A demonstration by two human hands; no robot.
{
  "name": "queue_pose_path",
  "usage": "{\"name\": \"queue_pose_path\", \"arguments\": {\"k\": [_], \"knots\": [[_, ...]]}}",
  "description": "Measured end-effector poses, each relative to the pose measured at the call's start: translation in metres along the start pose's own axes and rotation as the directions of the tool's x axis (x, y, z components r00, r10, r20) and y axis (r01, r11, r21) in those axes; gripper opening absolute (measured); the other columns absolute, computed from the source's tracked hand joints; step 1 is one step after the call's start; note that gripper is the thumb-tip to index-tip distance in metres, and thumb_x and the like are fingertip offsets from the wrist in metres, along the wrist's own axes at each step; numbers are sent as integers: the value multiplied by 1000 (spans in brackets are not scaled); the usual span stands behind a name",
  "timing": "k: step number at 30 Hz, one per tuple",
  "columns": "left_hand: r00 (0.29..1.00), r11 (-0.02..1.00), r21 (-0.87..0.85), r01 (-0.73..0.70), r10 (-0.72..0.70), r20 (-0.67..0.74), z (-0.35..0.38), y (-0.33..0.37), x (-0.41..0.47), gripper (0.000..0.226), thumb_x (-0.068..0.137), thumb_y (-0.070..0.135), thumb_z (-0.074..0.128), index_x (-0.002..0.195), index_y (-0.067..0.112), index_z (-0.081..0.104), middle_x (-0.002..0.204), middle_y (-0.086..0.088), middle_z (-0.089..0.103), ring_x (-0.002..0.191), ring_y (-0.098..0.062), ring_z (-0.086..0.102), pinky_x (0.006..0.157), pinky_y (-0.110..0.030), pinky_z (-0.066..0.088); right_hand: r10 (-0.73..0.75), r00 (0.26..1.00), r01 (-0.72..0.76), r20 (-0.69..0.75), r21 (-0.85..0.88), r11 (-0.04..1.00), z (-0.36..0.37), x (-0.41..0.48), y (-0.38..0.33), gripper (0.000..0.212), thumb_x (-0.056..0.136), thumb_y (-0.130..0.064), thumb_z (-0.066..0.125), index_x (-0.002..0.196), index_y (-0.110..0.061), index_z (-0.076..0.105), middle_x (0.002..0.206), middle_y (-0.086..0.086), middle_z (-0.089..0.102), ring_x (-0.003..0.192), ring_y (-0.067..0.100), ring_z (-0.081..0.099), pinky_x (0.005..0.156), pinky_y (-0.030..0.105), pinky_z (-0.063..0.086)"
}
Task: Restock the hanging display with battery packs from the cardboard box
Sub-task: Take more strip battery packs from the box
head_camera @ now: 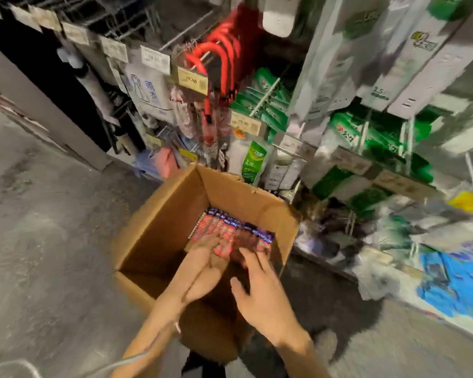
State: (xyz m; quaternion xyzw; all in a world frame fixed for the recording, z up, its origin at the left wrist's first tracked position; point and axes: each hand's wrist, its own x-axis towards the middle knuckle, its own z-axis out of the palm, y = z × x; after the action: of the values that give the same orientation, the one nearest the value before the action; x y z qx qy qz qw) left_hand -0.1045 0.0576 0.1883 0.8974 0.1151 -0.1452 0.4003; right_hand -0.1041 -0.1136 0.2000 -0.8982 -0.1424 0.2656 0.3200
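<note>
Down inside the cardboard box, battery packs stand in a row along the far side. Your right hand is spread over them; blur hides whether your left hand grips any. Lifting a loose bunch could scatter packs.

View: head cam, above the cardboard box, tilted down
Facing: hanging display just behind the box
Nearness: close
</note>
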Motion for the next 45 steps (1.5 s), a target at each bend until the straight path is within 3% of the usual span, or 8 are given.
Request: {"name": "queue_pose_path", "arguments": {"k": [3,6,9,17,22,29,39,45], "knots": [[986,985,147,96,-115,123,-6,-62,51,34,87,20,57,116,6,65,118,-14,67,112,-31,63,95,-22,43,118,993,-118,12,-6,993,46,35,-18,66,94,-40,47,154,-19,33,152,6,39,140,29,39,117,39,33],[962,972,130,196,-216,168,7,-119,105,49,81,44,45,115,15,65,117,-10,70,115,-31,63,96,-26,43,205,978,-204,35,-26,979,80,66,-17,67,93,-38,48,155,-19,29,151,6,40,137,29,41,116,39,35],[921,946,127,298,-319,222,36,-168,153,75,79,56,53,143,17,53,137,-8,62,129,-26,57,108,-31,44,286,955,-285,84,-23,958,103,92,-7,69,96,-33,54,156,-25,21,156,-1,31,139,22,36,115,35,35],[879,827,475,301,-434,198,105,-222,207,91,93,28,62,158,-3,6,164,-24,13,150,-39,24,122,-45,26,372,913,-376,164,-11,927,148,136,17,61,97,-30,54,152,-27,27,151,-3,33,139,18,37,114,33,40],[886,811,406,420,-464,10,130,-234,212,105,80,25,75,156,-3,9,151,-21,26,129,-39,49,102,-43,47,432,890,-442,144,48,896,168,145,28,64,96,-28,60,152,-33,29,152,-9,34,139,12,38,115,29,38],[932,768,563,306,-363,-12,125,-242,229,48,92,23,61,133,4,47,133,-15,47,117,-31,57,88,-41,54,474,854,-494,214,49,868,188,150,34,64,96,-30,56,154,-29,29,156,-6,30,141,15,37,118,28,34],[937,762,590,268,-347,23,124,-243,246,46,93,13,61,134,1,43,134,-21,54,120,-36,62,94,-42,53,486,853,-519,187,227,824,177,143,31,61,97,-27,61,150,-36,33,152,-15,27,139,8,39,117,26,34],[966,657,728,198,-256,-32,125,-242,247,46,101,9,44,142,-10,36,133,-23,58,117,-31,64,93,-37,53,439,894,-443,84,302,844,153,137,25,53,98,-30,61,145,-37,38,145,-17,35,131,4,42,108,18,37]]}}
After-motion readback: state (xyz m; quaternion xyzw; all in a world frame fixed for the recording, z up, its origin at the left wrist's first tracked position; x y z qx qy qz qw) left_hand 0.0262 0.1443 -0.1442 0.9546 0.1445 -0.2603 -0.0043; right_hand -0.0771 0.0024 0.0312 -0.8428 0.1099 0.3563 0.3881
